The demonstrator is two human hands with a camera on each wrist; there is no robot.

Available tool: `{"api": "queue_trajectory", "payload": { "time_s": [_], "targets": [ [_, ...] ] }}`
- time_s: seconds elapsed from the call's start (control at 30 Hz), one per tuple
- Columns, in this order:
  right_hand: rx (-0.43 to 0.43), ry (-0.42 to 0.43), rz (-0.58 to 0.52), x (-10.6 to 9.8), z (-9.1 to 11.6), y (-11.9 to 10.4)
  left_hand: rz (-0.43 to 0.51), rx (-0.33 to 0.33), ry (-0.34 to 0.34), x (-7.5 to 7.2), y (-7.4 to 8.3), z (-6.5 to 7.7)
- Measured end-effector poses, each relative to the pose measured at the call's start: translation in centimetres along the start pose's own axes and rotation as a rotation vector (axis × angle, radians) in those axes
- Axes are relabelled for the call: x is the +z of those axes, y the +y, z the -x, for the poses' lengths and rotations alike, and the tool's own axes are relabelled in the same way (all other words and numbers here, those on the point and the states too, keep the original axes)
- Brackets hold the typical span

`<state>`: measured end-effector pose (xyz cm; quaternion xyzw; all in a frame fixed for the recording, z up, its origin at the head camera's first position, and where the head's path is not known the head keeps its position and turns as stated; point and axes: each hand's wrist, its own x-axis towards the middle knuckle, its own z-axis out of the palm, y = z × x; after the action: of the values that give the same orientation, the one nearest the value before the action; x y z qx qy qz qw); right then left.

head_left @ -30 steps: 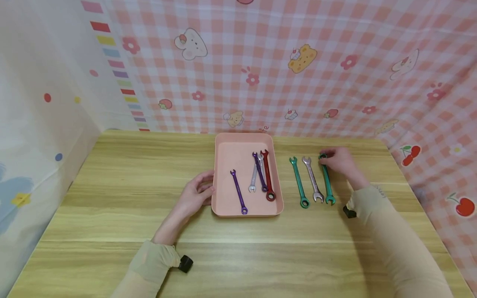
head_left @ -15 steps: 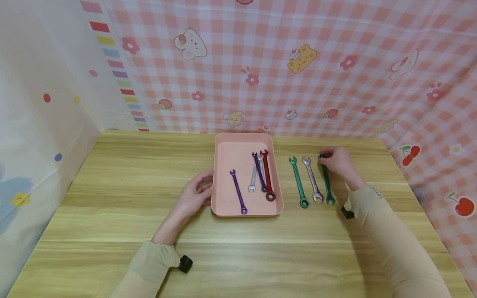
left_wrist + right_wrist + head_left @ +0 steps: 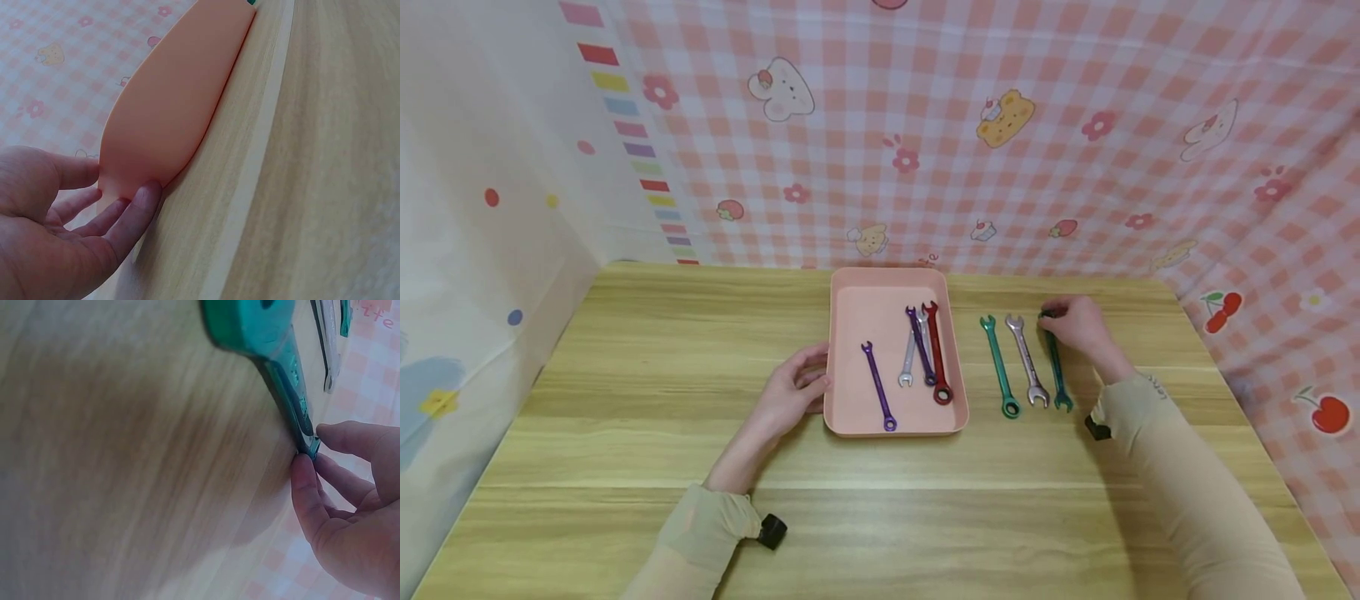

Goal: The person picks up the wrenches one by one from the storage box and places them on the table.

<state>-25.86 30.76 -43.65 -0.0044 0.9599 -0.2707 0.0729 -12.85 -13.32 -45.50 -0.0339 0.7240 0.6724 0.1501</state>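
My left hand (image 3: pixel 786 393) is at the left side of a pink tray (image 3: pixel 958 379). Its fingertips touch the tray's outer wall (image 3: pixel 169 87), fingers loosely bent, as the left wrist view shows. With thumb and fingers, my right hand (image 3: pixel 1081 325) pinches the far end of the rightmost green combination wrench (image 3: pixel 1057 371); the wrench's open end points toward me. To its left lie a silver wrench (image 3: pixel 1027 362) and another green wrench (image 3: pixel 1000 367), roughly parallel. In the right wrist view, the pinched end is partly covered by the fingertips (image 3: pixel 304 472).
Inside the tray are two purple wrenches, one alone (image 3: pixel 879 387) and one (image 3: pixel 921 346) crossing a silver wrench (image 3: pixel 907 367), beside a red wrench (image 3: pixel 937 354). Everything stands on a wooden table (image 3: pixel 880 517). A pink checked cloth (image 3: pixel 865 125) hangs behind it.
The rightmost green wrench looks darker than a second ago, as if turned slightly in the right hand's fingers. Both hands and the tray keep their places.
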Motion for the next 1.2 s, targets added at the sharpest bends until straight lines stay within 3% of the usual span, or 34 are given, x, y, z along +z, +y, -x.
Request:
{"api": "queue_trajectory", "payload": {
  "time_s": [0.33,0.53,0.63,0.9,1.2],
  "targets": [
    [-0.001,0.016,0.002,0.1,0.4,-0.2,-0.01,-0.003,0.005,0.0,0.0,0.1],
    [0.022,0.022,-0.039,0.0,0.8,-1.7,-0.002,0.003,-0.006,0.0,0.0,0.1],
    [0.008,0.035,-0.112,0.0,1.1,-3.7,-0.009,0.003,-0.003,0.0,0.1,0.0],
    [-0.15,0.023,-0.3,1.8,1.1,-11.5,-0.017,-0.006,-0.001,-0.3,0.2,0.1],
    [-0.246,-0.09,-0.323,4.8,1.8,-18.4,-0.004,0.003,-0.01,-0.1,0.2,0.0]
  ]
}}
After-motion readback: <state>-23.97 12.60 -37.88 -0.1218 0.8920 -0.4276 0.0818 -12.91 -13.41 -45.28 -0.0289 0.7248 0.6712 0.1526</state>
